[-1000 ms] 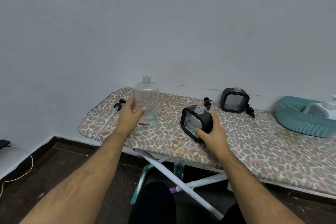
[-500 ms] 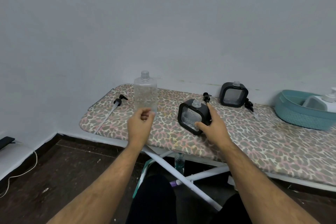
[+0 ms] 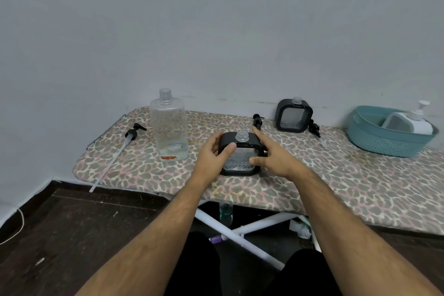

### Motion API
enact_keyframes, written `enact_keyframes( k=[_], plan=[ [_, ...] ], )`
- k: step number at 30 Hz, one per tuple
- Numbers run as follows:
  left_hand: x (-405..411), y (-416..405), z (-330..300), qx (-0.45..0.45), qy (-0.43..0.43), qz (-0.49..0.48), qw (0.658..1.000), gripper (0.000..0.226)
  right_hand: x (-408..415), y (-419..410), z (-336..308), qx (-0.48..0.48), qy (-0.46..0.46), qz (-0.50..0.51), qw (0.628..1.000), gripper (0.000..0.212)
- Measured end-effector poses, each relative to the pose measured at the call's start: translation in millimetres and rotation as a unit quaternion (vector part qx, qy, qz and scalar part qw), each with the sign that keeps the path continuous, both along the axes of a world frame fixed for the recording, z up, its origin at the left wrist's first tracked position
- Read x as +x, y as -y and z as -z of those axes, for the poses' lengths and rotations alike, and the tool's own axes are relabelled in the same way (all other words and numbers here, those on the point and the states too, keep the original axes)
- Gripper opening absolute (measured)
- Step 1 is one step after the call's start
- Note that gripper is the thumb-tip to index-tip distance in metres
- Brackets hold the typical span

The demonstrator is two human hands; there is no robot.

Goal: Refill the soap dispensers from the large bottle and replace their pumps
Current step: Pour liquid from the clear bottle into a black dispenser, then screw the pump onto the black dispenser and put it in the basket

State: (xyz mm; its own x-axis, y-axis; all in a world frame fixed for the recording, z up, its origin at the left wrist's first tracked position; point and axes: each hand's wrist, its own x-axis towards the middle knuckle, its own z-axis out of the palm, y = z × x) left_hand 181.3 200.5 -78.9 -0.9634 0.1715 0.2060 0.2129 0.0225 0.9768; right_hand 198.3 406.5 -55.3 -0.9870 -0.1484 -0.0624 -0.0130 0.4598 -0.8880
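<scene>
Ironing board [image 3: 336, 175]: left hand [image 3: 212, 155] now on dispenser [image 3: 241, 154].

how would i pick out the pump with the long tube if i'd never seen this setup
Start at the leopard-print ironing board and go to its left end, past the tall clear bottle. The long-tube pump lies flat there, black head toward the wall, its tube overhanging the front edge. The two other loose pumps are all black and near the back dispenser.
</scene>
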Motion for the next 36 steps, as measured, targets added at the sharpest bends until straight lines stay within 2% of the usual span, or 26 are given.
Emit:
enact_keyframes(
  k=[5, 8, 10, 14, 17, 21, 26, 31, 36],
  plan=[
    [-1, -6, 4, 0.078, 0.037, -0.014, 0.996, 0.036, -8, -14, -6, -0.020, 0.054, -0.050, 0.997, 0.099],
    [1, -6, 5, 0.081, 0.030, -0.012, 0.996, 0.042, -17, -32, -12, -0.038, 0.114, -0.088, 0.989, 0.100],
    [2, -7, 8, 0.084, 0.027, -0.008, 0.996, 0.042, -27, -44, -15, 0.000, 0.124, -0.056, 0.991, 0.088],
    [2, -8, 11, 0.088, 0.034, -0.007, 0.996, 0.037, -64, -47, -8, 0.108, 0.037, 0.133, 0.985, 0.043],
    [0, -7, 13, 0.091, 0.044, -0.001, 0.995, 0.036, -95, -36, 2, 0.169, -0.039, 0.215, 0.961, 0.033],
    [-2, -6, 14, 0.095, 0.051, -0.003, 0.994, 0.038, -127, -22, 9, 0.185, -0.059, 0.217, 0.957, 0.040],
    [-7, -5, 18, 0.095, 0.057, -0.003, 0.994, 0.033, -161, -14, 9, 0.257, -0.060, 0.195, 0.945, 0.048],
    [-6, -5, 18, 0.104, 0.052, -0.006, 0.993, 0.046, -172, -11, 11, 0.282, -0.040, 0.187, 0.940, 0.024],
    [-6, -7, 18, 0.112, 0.050, -0.006, 0.992, 0.049, -168, -7, 11, 0.283, -0.052, 0.215, 0.933, 0.022]
  ],
)
